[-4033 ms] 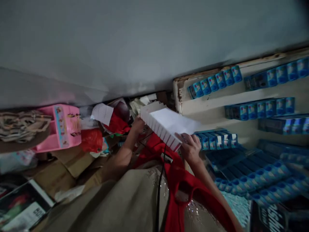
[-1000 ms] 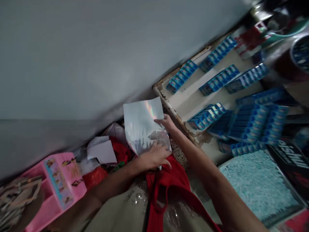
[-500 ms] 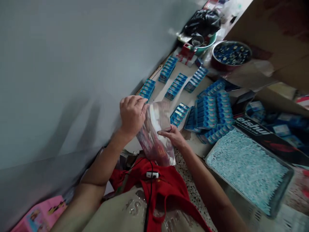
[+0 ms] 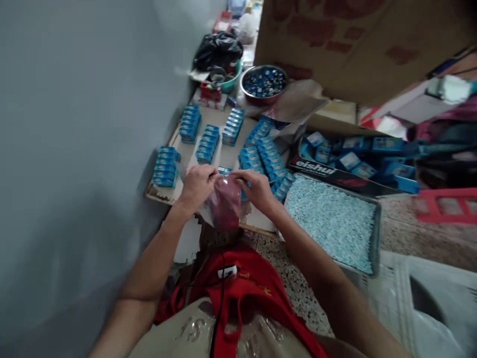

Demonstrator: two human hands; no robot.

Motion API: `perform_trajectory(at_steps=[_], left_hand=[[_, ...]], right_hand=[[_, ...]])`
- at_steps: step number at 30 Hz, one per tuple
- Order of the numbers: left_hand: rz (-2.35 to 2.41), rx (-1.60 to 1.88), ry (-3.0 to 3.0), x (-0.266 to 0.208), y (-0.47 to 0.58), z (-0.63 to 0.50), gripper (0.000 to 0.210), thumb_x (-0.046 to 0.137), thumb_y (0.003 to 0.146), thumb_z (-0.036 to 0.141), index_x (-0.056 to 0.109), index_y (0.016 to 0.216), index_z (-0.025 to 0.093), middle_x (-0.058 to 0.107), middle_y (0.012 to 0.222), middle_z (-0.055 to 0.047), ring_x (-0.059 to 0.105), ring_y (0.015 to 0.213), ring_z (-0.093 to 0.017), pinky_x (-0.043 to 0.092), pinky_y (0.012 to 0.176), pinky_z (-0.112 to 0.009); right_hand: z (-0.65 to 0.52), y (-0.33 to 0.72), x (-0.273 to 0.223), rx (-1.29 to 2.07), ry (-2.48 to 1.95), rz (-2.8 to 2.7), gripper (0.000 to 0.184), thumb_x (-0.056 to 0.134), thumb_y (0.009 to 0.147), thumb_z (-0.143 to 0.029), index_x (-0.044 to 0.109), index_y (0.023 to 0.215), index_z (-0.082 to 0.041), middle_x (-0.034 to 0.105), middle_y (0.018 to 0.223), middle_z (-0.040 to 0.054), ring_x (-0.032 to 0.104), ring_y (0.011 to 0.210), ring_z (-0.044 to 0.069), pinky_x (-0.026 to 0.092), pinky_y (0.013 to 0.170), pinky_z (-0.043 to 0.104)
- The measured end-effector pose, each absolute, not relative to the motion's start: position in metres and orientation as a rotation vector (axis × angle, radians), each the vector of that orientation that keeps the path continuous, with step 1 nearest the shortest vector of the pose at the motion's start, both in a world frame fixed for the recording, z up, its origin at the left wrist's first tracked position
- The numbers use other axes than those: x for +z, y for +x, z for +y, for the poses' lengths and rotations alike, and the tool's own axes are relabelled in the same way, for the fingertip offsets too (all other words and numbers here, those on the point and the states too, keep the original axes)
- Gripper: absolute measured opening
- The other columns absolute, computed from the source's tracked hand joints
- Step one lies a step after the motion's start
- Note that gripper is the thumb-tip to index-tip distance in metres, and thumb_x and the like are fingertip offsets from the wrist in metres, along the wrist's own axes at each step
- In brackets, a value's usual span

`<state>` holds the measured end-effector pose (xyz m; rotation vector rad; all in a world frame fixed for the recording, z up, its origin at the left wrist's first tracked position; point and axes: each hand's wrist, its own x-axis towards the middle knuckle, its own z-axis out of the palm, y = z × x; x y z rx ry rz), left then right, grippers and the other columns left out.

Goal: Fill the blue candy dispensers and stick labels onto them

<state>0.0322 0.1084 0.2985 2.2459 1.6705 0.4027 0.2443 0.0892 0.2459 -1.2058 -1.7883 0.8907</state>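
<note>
A clear plastic bag (image 4: 224, 204) hangs between my hands over the table's near edge, with the red of my apron showing through it. My left hand (image 4: 199, 186) pinches the bag's upper left side. My right hand (image 4: 255, 188) has its fingers closed on the upper right corner. Just beyond the bag, stacks of small blue boxes stand in rows on the table (image 4: 182, 149): one stack (image 4: 166, 167) at the left, another (image 4: 207, 144) in the middle. A larger pile of blue boxes (image 4: 270, 159) lies to the right, partly behind my right hand.
A tray of pale blue pieces (image 4: 331, 223) sits at the right, beside an open carton (image 4: 346, 181) of blue boxes. Farther back are a metal bowl (image 4: 264, 84) of small blue and white items and a black plastic bag (image 4: 218, 49). A wall (image 4: 85, 124) rises at the left.
My view has swung to the right. My right hand has risen from the bag's lower side to its top edge, level with my left hand. The bag now hangs more upright.
</note>
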Motion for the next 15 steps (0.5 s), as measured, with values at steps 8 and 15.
perform_trajectory(at_steps=[8, 15], left_hand=[[1.425, 0.261, 2.258, 0.289, 0.077, 0.119, 0.019, 0.062, 0.098, 0.032, 0.071, 0.085, 0.021, 0.079, 0.094, -0.003, 0.071, 0.093, -0.024, 0.029, 0.121, -0.056], [1.382, 0.438, 2.149, 0.287, 0.104, 0.112, 0.023, 0.064, 0.098, 0.041, 0.075, 0.108, 0.023, 0.08, 0.104, -0.003, 0.071, 0.093, -0.02, 0.029, 0.124, -0.052]], right_hand=[[0.091, 0.302, 0.227, 1.682, -1.286, -1.17, 0.036, 0.086, 0.067, -0.036, 0.079, 0.096, -0.016, 0.073, 0.071, -0.0011, 0.064, 0.061, 0.013, 0.048, 0.062, 0.024], [0.096, 0.341, 0.223, 2.01, -1.19, -0.869, 0.047, 0.096, 0.052, -0.045, 0.078, 0.085, -0.018, 0.073, 0.073, 0.0004, 0.06, 0.058, 0.011, 0.049, 0.056, 0.023]])
